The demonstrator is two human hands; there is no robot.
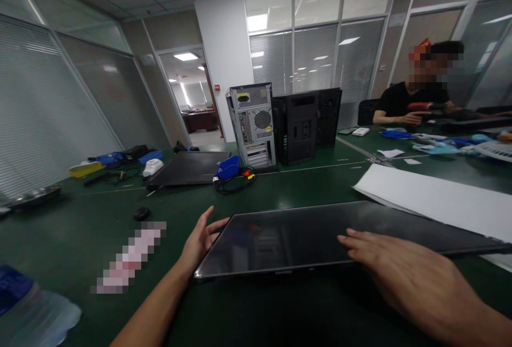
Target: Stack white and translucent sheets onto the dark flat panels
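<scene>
A flat black screen panel (pixel 280 237) with a glossy, reflecting face lies in front of me, its near edge facing my body. My left hand (pixel 200 243) is at the panel's left edge, thumb raised and fingers apart, their tips partly hidden by the edge. Over the near edge, right of the middle, my right hand (pixel 412 277) reaches with fingers stretched out flat; the fingertips lie on or just above the glossy face. The panel's right end overlaps large white sheets (pixel 436 192).
Computer cases (pixel 252 128) stand at the back, beside a blue-ended cable (pixel 229 168) and another dark panel (pixel 188 168). A plastic bottle (pixel 40 315) is at the near left, a black round object (pixel 141 213) beyond it. A co-worker (pixel 416 101) sits at the far right holding a red tool.
</scene>
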